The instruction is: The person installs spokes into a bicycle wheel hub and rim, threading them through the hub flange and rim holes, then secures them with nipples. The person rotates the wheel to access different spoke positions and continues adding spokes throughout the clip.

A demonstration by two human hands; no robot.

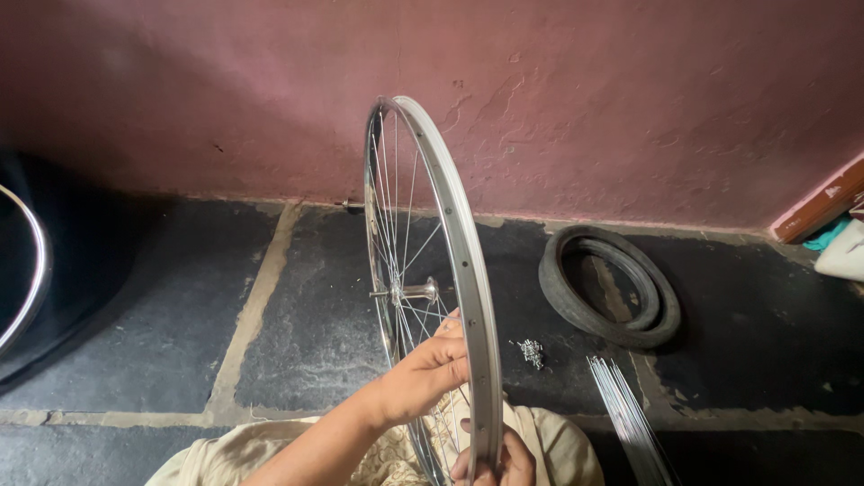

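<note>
Upright before us on the dark stone floor stands our bicycle wheel; our left hand curls its fingers among the spokes near the hub, our right hand pinches the rim's near edge. Right lie loose nipples, spare spokes, a tyre.

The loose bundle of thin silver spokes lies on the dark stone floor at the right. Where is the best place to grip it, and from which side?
Probably grip the bundle of thin silver spokes around its middle, coming from above with the fingers across the rods. The spokes lie flat, nearly parallel, fanning slightly at the far end, so a pinch across them should gather them all.
</note>
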